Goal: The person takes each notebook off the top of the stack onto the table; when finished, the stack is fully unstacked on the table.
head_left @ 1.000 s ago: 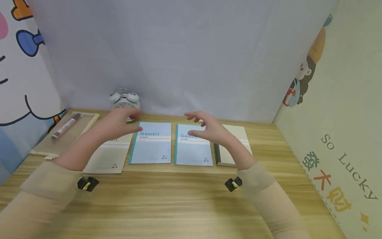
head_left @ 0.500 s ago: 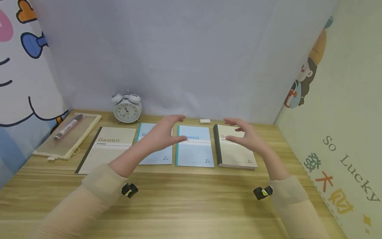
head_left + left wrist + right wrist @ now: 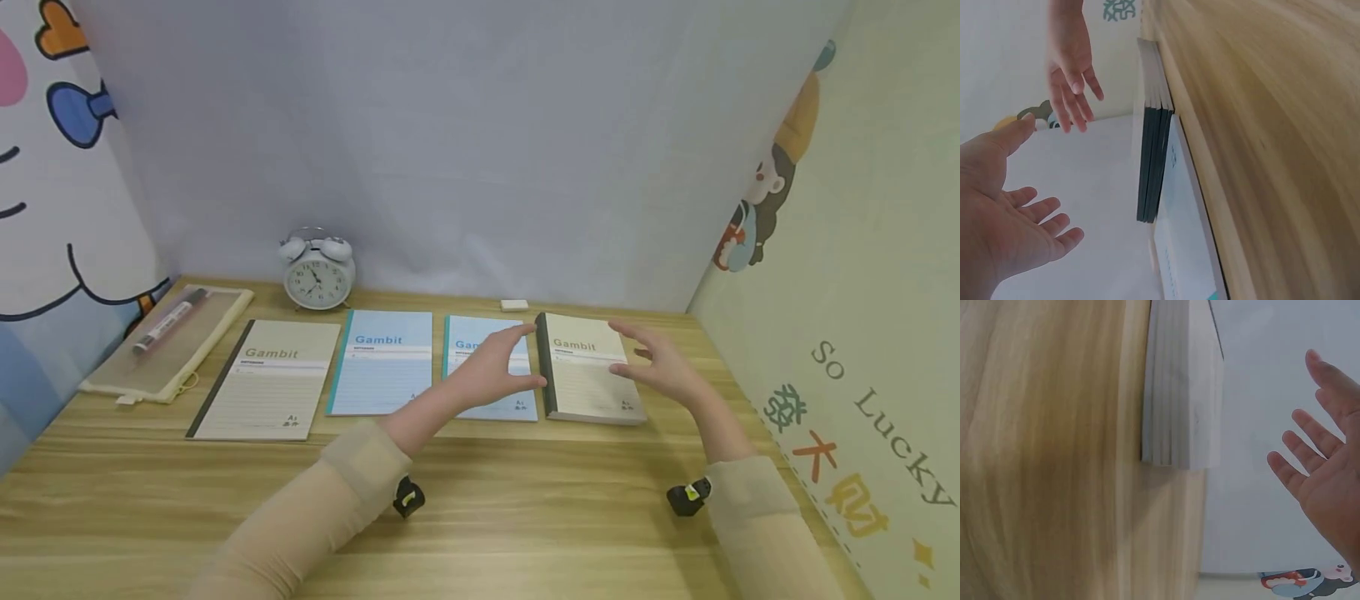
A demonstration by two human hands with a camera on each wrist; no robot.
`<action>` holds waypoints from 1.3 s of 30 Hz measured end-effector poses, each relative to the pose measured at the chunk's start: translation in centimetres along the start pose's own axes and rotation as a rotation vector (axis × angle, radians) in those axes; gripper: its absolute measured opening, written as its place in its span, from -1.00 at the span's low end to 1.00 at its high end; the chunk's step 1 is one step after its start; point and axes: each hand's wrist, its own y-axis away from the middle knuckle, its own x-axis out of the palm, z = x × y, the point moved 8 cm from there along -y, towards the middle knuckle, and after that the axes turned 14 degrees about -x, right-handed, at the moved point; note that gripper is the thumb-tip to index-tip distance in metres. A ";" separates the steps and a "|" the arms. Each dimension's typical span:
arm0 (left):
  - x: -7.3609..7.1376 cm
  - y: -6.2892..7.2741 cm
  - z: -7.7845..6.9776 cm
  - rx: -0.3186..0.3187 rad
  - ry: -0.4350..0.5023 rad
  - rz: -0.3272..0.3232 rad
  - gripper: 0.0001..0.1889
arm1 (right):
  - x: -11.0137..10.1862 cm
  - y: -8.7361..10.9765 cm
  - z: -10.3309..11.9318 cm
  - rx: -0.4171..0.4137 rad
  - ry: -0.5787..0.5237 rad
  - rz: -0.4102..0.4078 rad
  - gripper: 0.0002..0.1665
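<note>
Shifting rightward over the wood-grain tabletop, both hands now bracket the stack of cream-covered paper notebooks with dark spines, which lies flat at the right end of the row. Half a second earlier, in the head view, my left hand stood over the left-hand of two pale-blue paper notebooks; it now overlaps the right-hand pale-blue paper notebook, fingertips near the dark spines. My right hand has moved from the stack's cover towards its right edge. Each grip stands apart, clamped on nothing; the wrist views show both hands clear of the stack. I judge this an alignment about the stack, with contact not yet made.
</note>
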 end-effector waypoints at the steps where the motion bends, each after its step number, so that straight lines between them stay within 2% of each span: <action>1: 0.6 -0.2 -0.1 -0.009 0.012 0.014 -0.12 | 0.1 0.2 -0.4 0.002 -0.010 0.006 -0.18; 6: 3.0 -1.6 -0.5 -0.038 0.043 0.039 -0.09 | 0.3 1.2 -2.4 0.054 -0.065 0.009 -0.14; 10: 4.7 -2.8 -0.7 -0.034 0.033 0.045 -0.08 | 0.4 2.0 -4.0 0.129 -0.070 0.024 -0.08; 13: 5.9 -3.6 -0.7 -0.041 0.012 0.057 -0.07 | 0.8 2.3 -5.0 0.168 -0.071 0.055 -0.03; 17: 6.9 -4.3 -0.2 -0.084 -0.020 0.065 -0.04 | 1.9 2.6 -6.2 0.213 -0.055 0.115 0.05; 26: 7.7 -5.7 1.1 -0.143 -0.097 0.048 -0.06 | 2.9 2.6 -7.5 0.243 -0.018 0.166 0.04; 33: 7.9 -5.8 1.6 -0.176 -0.112 0.072 -0.08 | 3.1 2.4 -7.4 0.258 -0.029 0.171 0.02; 39: 8.1 -5.9 1.6 -0.170 -0.138 0.070 -0.09 | 3.1 2.4 -7.0 0.256 -0.028 0.163 -0.02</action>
